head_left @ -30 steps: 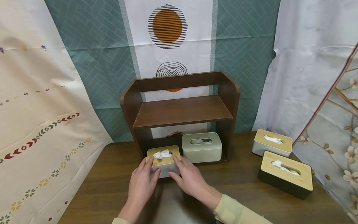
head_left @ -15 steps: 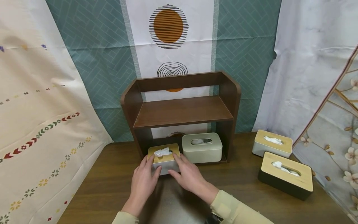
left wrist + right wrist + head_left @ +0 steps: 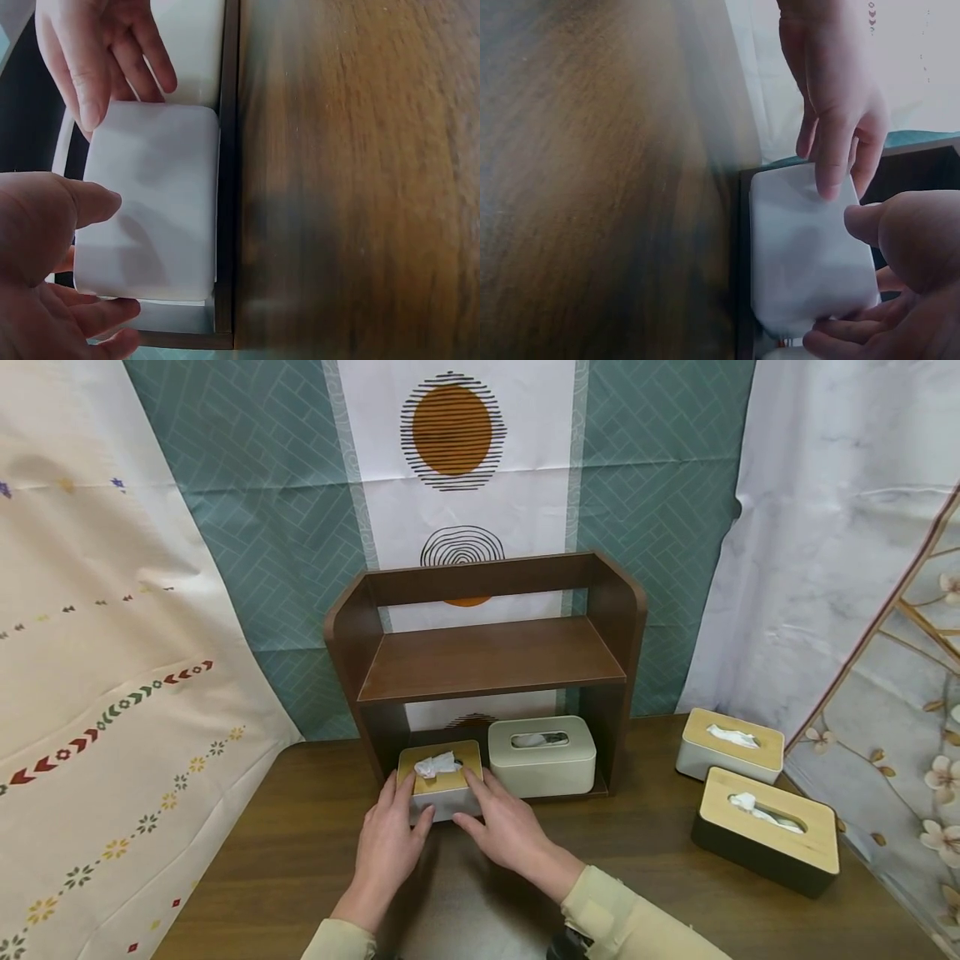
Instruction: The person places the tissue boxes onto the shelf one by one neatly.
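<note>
The left hand (image 3: 387,842) and the right hand (image 3: 507,828) hold the white box (image 3: 444,807) by its two ends. On each hand the thumb and fingers are apart, with a corner of the box between them. Each thumb rests on the front, and the other fingers go round to the end. Some fingertips hide behind the box. The white box is at the left side of the low part of the brown shelf (image 3: 491,656), and white tissue (image 3: 437,765) pokes out of its wooden top. The pale green box (image 3: 542,777) stands just beside it, and its front does not come out as far.

Now the white box is deeper in the shelf than one second ago, and both hands are farther forward with it. They hold it the same way. The pale green box stays put. So do the black box (image 3: 765,852) and the other white box (image 3: 731,764) on the table (image 3: 285,860).
</note>
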Tool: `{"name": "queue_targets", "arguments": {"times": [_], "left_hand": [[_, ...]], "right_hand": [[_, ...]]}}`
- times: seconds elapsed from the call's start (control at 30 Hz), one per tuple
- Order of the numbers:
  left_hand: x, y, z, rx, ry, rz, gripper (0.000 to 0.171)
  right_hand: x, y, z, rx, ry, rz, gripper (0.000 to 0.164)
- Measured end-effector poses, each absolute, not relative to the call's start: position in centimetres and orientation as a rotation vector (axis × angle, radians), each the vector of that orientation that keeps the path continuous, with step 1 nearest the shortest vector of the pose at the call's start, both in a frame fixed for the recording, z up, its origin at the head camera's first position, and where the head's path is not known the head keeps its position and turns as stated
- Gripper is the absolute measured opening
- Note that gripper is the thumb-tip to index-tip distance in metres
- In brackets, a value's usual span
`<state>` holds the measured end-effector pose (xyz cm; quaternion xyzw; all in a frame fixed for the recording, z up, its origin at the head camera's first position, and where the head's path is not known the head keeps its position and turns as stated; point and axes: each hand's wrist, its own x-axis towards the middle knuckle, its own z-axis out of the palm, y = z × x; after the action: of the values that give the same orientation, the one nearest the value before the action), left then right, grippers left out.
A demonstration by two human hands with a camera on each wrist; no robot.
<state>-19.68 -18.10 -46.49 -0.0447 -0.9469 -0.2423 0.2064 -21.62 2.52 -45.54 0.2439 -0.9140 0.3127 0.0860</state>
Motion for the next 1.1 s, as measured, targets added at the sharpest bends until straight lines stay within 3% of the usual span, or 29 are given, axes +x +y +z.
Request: {"name": "queue_targets", "arguments": {"times": [1.1], "left_hand": [[-20.7, -18.1, -46.3, -0.233, -2.56, -0.561, 0.071]], "right_hand": [[-22.5, 2.8, -45.4, 0.849, -2.651, 0.827, 0.069]]}}
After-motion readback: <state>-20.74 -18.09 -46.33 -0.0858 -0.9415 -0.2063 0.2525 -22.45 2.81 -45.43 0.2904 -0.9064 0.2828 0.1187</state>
